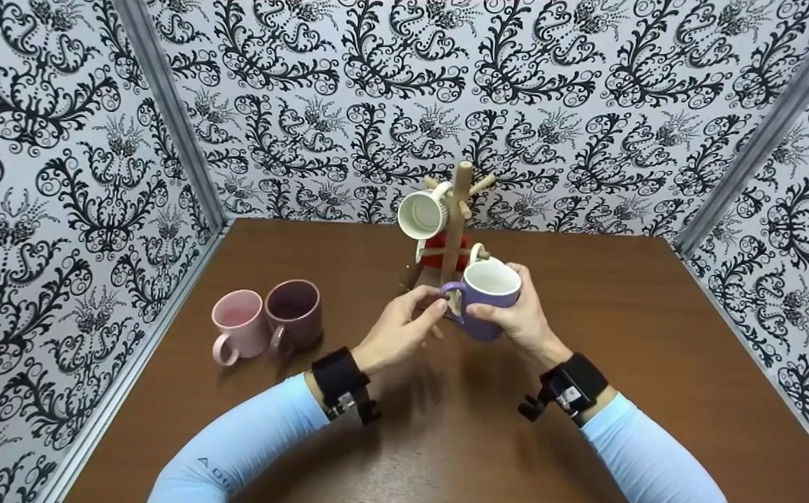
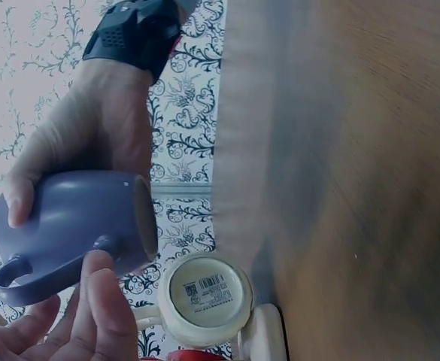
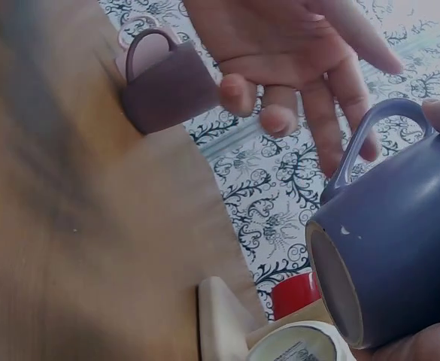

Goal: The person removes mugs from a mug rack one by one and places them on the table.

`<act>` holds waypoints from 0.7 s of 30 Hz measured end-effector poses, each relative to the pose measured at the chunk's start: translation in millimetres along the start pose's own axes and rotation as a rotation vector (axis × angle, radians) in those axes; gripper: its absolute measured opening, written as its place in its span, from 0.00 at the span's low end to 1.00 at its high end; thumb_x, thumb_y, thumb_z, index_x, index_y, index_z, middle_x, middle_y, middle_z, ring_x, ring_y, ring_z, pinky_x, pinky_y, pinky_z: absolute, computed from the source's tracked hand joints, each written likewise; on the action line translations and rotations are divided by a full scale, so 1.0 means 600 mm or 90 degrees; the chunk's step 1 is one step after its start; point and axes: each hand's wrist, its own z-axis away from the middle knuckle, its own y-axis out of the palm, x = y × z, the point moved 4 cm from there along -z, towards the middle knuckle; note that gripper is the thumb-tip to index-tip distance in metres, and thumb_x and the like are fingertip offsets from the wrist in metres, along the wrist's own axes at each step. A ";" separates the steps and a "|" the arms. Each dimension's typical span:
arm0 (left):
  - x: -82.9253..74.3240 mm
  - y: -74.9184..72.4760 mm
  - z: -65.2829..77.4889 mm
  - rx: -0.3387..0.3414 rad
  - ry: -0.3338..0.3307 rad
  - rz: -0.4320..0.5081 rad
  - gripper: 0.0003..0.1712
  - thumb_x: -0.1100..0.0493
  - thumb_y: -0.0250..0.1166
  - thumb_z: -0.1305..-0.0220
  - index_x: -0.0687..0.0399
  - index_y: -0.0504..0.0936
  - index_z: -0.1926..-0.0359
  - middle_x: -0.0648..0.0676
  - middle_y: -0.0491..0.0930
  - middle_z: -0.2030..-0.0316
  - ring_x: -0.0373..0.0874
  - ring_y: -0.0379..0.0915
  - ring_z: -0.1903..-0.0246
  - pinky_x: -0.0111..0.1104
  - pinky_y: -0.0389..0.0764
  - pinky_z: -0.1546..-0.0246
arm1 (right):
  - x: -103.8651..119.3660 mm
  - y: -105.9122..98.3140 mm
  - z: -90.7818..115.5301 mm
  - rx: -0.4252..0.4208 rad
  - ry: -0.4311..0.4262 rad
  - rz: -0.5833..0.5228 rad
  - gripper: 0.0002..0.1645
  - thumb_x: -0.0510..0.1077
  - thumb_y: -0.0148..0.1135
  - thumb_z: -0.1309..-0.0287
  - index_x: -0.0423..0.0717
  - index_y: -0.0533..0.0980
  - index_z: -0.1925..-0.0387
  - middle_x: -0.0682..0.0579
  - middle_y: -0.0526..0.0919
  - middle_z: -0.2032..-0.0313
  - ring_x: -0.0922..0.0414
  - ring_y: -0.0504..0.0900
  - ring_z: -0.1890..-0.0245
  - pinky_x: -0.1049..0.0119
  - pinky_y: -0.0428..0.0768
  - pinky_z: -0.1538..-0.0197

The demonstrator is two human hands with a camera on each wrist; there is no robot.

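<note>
My right hand [image 1: 527, 321] grips a purple mug [image 1: 483, 314] around its body, in front of a wooden mug tree [image 1: 457, 223]. The mug is upright, its handle turned left. Close to that handle is my left hand [image 1: 408, 321], fingers loosely bent and not wrapped around it. The left wrist view shows its fingertips right at the handle of the purple mug [image 2: 77, 226]. Seen from the right wrist, the left hand [image 3: 295, 60] has spread fingers beside the purple mug [image 3: 400, 233]. A cream mug [image 1: 422, 214] hangs on the tree's upper left.
A pink mug [image 1: 240, 321] and a maroon mug [image 1: 295, 314] stand at the table's left. Behind the post is a red mug [image 1: 432, 251]. Another cream mug [image 2: 207, 297] hangs low on the tree, mostly hidden in the head view. Patterned walls [image 1: 390, 105] border the table.
</note>
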 end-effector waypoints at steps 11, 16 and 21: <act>0.001 0.014 -0.006 0.016 -0.067 0.181 0.20 0.53 0.52 0.16 0.67 0.82 0.49 0.64 0.85 0.61 0.41 0.79 0.78 0.33 0.77 0.79 | -0.019 -0.001 0.015 0.037 -0.031 0.073 0.47 0.23 0.79 0.59 0.32 0.63 0.39 0.42 0.81 0.46 0.51 0.82 0.47 0.63 0.78 0.40; 0.004 0.024 -0.006 0.039 -0.096 0.183 0.22 0.53 0.51 0.15 0.65 0.81 0.60 0.56 0.81 0.70 0.42 0.74 0.82 0.31 0.74 0.82 | -0.027 0.002 0.020 0.056 -0.035 0.071 0.49 0.23 0.80 0.61 0.32 0.63 0.39 0.43 0.81 0.47 0.51 0.83 0.47 0.63 0.78 0.40; 0.007 0.027 -0.003 0.073 -0.115 0.179 0.26 0.52 0.50 0.15 0.67 0.77 0.68 0.52 0.76 0.77 0.41 0.70 0.85 0.31 0.71 0.83 | -0.031 0.003 0.026 0.082 -0.038 0.058 0.50 0.23 0.80 0.63 0.32 0.62 0.38 0.44 0.82 0.46 0.51 0.83 0.47 0.62 0.79 0.39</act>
